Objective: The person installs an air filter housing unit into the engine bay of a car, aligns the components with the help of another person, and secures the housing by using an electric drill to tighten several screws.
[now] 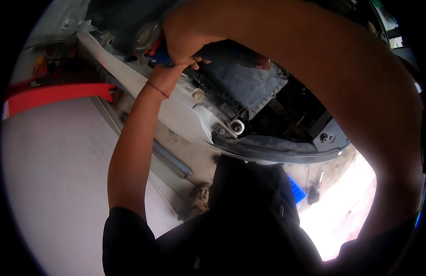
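Note:
Both my hands meet over the side of a car's engine bay. My right hand (185,39) is closed around a dark tool (161,58) with blue and red parts, which looks like a power tool; much of it is hidden. Reaching up from below, my left hand (178,68) is close against the right one, and a thin red band circles its wrist. Its fingers are largely covered; a few curled fingertips show beside the hands, but whose they are is unclear. Just right of them lies a black plastic air filter box (249,85) with a ribbed rim.
A white fender edge (185,119) curves below my hands into a dark front panel (277,147). At the left is a red metal arm (61,97) above a pale panel (52,156). A grey cylinder (171,158) and a blue tray (296,189) are lower down.

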